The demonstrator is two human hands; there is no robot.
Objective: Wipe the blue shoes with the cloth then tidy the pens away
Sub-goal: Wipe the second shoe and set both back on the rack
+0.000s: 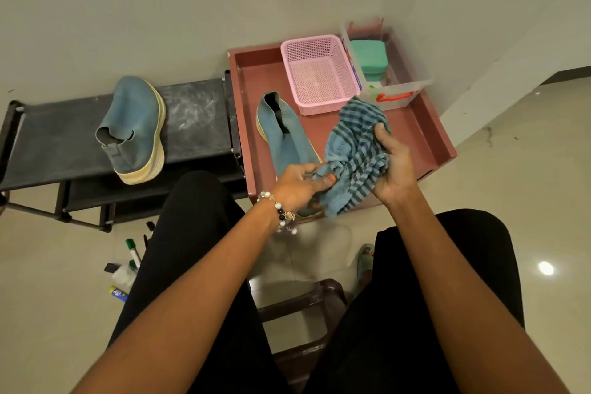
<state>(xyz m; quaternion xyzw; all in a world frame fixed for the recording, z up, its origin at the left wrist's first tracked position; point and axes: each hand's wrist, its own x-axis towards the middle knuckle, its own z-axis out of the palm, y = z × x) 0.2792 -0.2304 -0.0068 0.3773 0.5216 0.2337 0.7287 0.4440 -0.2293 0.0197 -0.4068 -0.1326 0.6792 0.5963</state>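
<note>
Head view: both hands are gripping the striped cloth [355, 157] over the near blue shoe [284, 137] in the red tray [428, 134], left hand [299, 184] fingers pinching its edge, right hand [395, 166] bunching it. Wiping step looks underway; next the second shoe [136, 128] on the black rack [192, 125] needs wiping, then the pens [132, 249] on the floor.

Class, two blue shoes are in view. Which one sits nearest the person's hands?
The blue shoe in the maroon tray, its toe beside the left hand and striped cloth. The other shoe lies apart on the black rack.
</note>
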